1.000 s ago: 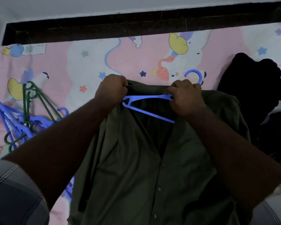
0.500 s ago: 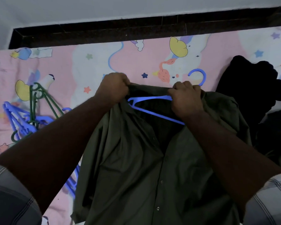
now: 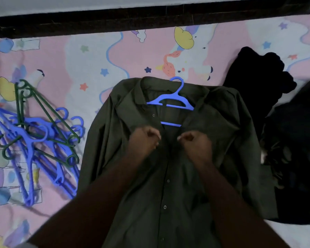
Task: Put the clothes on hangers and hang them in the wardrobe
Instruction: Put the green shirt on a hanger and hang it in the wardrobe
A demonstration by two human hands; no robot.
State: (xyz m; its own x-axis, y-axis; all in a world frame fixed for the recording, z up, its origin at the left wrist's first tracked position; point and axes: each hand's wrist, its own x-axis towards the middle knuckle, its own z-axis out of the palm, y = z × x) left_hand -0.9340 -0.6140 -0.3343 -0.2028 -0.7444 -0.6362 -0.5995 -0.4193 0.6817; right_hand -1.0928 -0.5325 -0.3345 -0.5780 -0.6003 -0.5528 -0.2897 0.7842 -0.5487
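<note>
An olive green button shirt (image 3: 143, 176) lies front-up on the bed. A blue plastic hanger (image 3: 170, 102) sits inside its open collar, hook poking out past the neck. My left hand (image 3: 144, 138) grips the left front edge of the shirt just below the collar. My right hand (image 3: 193, 140) grips the right front edge opposite it. The two fists are close together with a narrow gap of shirt opening between them.
A heap of several blue and dark green hangers (image 3: 38, 140) lies to the left on the pink cartoon-print bedsheet (image 3: 100, 58). Dark clothes (image 3: 268, 97) are piled to the right of the shirt. A dark bed frame edge (image 3: 150, 18) runs along the far side.
Both hands left the collar and hanger and came down to the shirt's front edges. The hanger now lies exposed inside the neck, and the shirt lies flatter on the bed.
</note>
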